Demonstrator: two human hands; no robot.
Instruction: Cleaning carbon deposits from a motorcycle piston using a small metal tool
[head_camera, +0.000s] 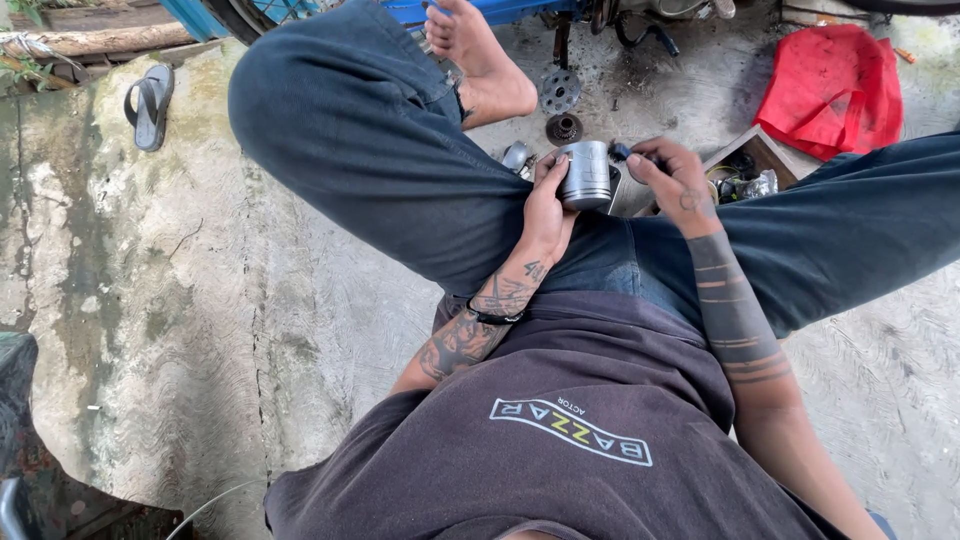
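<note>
the left hand (545, 205) wraps closed around the piston (586, 173), held upright above the lap. the right hand (672, 178), just beside its right, pinches a small dark tool (622, 152).

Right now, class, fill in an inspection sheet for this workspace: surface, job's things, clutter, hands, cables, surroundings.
Surface: rough grey concrete floor, stained and cracked.
Job's things: grey ribbed metal cylinder; small dark tool beside it.
Clutter: round metal gears, wooden box of parts, crumpled red cloth.
Hands: left hand grips the cylinder; right hand holds the tool.
Cables: nothing seen.
Surroundings: dark rubber sandal, blue frame.
</note>
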